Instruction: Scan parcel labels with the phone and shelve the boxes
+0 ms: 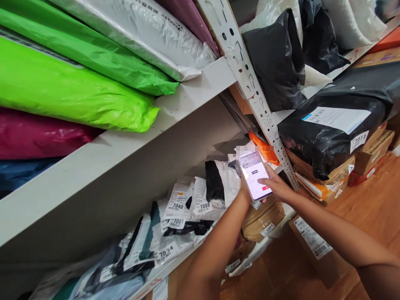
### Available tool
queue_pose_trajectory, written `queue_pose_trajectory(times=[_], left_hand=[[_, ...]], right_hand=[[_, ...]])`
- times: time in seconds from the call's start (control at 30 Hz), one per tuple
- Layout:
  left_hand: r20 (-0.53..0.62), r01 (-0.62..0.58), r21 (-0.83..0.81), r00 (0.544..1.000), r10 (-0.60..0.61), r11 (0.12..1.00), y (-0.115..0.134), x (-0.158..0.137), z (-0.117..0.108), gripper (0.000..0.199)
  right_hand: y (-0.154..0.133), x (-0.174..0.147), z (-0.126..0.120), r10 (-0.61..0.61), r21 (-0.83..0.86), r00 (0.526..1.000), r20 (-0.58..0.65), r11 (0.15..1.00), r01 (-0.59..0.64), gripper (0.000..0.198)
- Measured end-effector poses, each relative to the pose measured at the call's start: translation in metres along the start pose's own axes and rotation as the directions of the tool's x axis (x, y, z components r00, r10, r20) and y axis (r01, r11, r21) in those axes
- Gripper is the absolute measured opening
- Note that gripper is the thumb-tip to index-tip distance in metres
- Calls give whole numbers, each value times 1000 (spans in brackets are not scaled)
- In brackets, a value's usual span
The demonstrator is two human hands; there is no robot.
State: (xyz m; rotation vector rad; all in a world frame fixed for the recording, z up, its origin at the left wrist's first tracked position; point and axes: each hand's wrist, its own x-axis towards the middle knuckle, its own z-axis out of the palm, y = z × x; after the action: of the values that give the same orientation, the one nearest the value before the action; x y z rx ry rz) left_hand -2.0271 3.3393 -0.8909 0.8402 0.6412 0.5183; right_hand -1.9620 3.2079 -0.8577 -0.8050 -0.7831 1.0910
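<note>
Nearest the camera, both forearms reach in from the bottom edge toward the lower shelf (175,266). Left hand (245,189) is wrapped around the phone (254,175) from behind and below: grip closed on its lower edge and back, screen facing up at the head camera. Right hand (276,186) comes in from the right, grip loose and holding nothing; thumb lies on the lower right of the screen, next to a red button, other fingers curled beside the case. Phone sits in the air just in front of the shelf post (250,79), above the brown-paper parcel (262,218) and near the row of white and black mailers (187,208) labelled 7040, 1008, 1001, 7034. Long axis runs from lower right, near the hands, to upper left; top end points away from the person, toward the shelf back and the orange packet (265,152). To do this step well, my read: keep the left hand steady so the screen stays square to the eyes, tap with the thumb pad only, and keep the phone clear of the post edge. Further right, a black bagged parcel (331,133) tagged 7011 lies on stacked cartons (371,150). Further up, green (71,91), magenta and grey poly bags fill the upper shelf (131,146); black bags (275,58) sit beyond the post.
</note>
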Motion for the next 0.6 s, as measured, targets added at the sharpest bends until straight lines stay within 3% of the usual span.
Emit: queue_pose_trajectory(times=[0.2, 0.6], left_hand=[[5, 84, -89, 996, -84, 993, 6, -10, 13, 61], [25, 132, -122, 991, -130, 984, 8, -12, 13, 63]], right_hand=[[-3, -2, 1, 7, -8, 1000, 4, 1000, -7, 65], [-5, -5, -1, -2, -9, 1000, 12, 1000, 2, 68]])
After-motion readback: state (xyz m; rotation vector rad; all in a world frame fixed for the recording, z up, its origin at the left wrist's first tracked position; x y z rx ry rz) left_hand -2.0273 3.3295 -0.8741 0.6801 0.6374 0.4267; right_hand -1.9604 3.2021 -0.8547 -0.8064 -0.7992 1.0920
